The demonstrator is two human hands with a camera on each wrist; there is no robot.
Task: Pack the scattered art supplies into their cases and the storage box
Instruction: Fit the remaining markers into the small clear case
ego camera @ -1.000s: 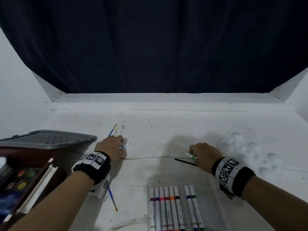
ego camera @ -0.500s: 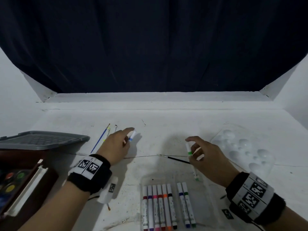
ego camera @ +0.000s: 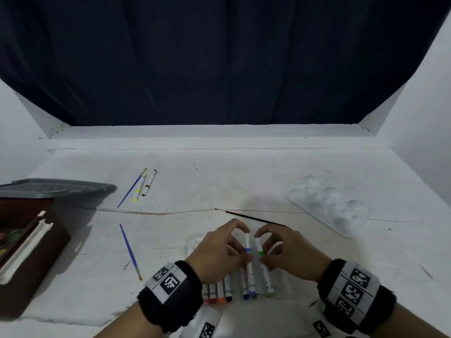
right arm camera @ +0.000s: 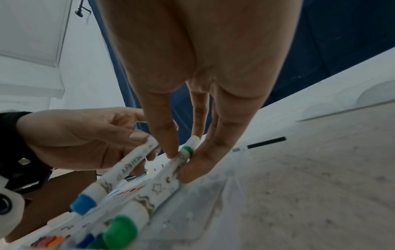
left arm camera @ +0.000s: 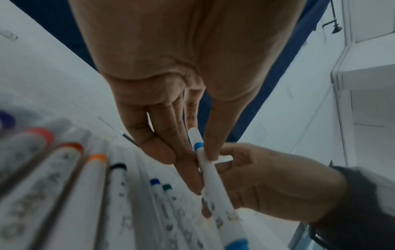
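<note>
Two markers are going into the clear marker case [ego camera: 192,242] at once: the left hand [ego camera: 217,254] pinches the blue marker [ego camera: 248,262], the right hand [ego camera: 290,254] pinches the green marker [ego camera: 262,264], both just above the row already lying in the case near the table's [ego camera: 219,181] front edge. To seat them well, I'd keep each parallel to its neighbours, caps the same way, and lower into the free slots (right of the dark-blue pair, seemingly) before letting go. A yellow marker [ego camera: 139,189], brown marker [ego camera: 149,182] and brushes remain scattered.
</note>
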